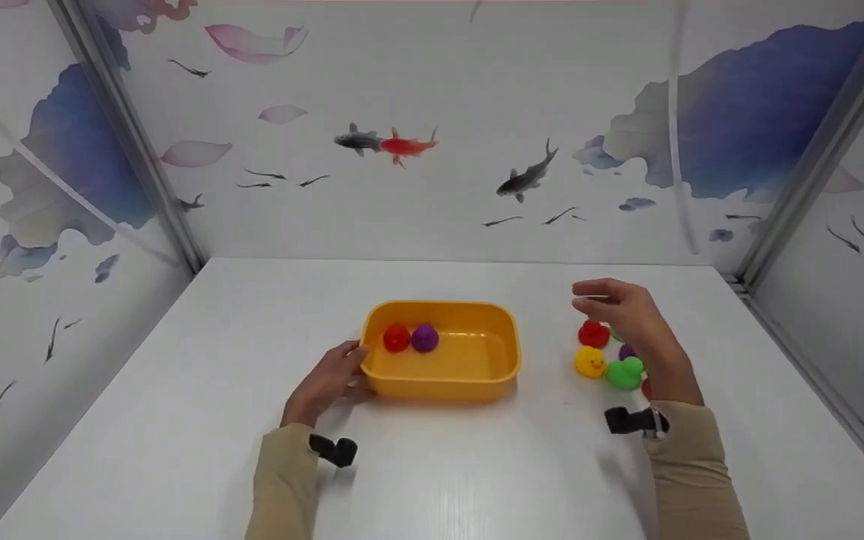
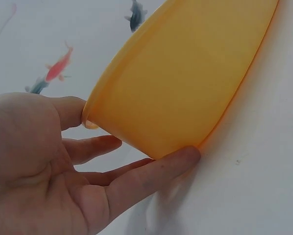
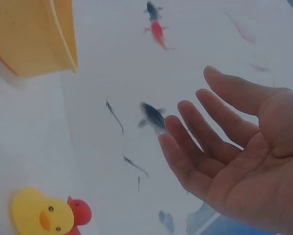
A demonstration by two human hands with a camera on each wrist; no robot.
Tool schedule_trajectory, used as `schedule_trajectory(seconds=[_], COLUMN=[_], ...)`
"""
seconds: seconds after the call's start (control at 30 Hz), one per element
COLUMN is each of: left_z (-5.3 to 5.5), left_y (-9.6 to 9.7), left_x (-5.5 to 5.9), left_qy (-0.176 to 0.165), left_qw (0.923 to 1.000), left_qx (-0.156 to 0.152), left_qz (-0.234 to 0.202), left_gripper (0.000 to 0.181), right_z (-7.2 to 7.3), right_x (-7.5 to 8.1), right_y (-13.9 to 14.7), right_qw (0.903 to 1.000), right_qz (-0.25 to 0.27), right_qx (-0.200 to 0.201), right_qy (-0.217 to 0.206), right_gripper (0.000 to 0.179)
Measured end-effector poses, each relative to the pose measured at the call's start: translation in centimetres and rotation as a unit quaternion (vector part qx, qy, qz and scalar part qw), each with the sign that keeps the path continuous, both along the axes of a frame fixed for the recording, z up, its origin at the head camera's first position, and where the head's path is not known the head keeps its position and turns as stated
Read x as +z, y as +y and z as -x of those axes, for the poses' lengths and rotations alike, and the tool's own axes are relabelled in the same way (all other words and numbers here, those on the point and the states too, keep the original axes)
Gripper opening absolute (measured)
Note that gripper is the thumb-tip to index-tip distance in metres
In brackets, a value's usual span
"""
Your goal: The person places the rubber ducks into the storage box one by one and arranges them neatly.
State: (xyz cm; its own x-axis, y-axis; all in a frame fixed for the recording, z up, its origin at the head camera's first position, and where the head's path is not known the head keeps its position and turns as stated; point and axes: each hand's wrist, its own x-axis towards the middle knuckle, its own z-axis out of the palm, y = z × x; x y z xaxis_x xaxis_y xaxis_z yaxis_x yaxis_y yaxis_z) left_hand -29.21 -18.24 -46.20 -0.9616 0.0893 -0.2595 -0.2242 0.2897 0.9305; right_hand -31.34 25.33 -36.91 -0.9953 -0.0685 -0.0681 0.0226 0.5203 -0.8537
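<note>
My left hand holds the left end of a yellow plastic basin. In the left wrist view, the thumb hooks over the basin's rim and the other fingers lie along its outer wall. Inside the basin, toward the left, sit a red rounded toy and a purple rounded toy. My right hand is raised over a cluster of small rubber ducks, fingers loosely bent and nothing in them. Beneath it are a red duck, a yellow duck and a green duck.
More ducks, including a purple one and a red one, are partly hidden by the right hand and wrist. The white table is bounded by panels printed with fish and petals.
</note>
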Motion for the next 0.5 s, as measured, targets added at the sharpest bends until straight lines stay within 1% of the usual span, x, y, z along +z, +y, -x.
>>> schedule_trajectory(seconds=[0.1,0.27,0.37,0.5], left_z=[-0.2,-0.1,0.0,0.0], left_y=[-0.2,-0.3,-0.2,-0.1], left_x=[-0.1,0.0,0.0,-0.1], left_qy=[-0.004,-0.007,-0.006,-0.005], left_qw=[1.0,0.9999,0.9999,0.9997], left_qx=[0.001,0.009,0.009,0.006], left_qz=[-0.004,-0.007,-0.003,-0.023], left_gripper=[0.054,0.053,0.054,0.054], right_z=[0.4,1.0,1.3,1.9], right_x=[-0.6,-1.5,-2.1,-3.0], right_y=[1.8,3.9,4.5,5.2], right_qw=[0.9995,0.9964,0.9926,0.984], right_qz=[0.024,0.067,0.09,0.12], right_qx=[-0.017,-0.052,-0.08,-0.131], right_qy=[-0.007,0.0,0.013,0.017], right_gripper=[0.061,0.067,0.069,0.067])
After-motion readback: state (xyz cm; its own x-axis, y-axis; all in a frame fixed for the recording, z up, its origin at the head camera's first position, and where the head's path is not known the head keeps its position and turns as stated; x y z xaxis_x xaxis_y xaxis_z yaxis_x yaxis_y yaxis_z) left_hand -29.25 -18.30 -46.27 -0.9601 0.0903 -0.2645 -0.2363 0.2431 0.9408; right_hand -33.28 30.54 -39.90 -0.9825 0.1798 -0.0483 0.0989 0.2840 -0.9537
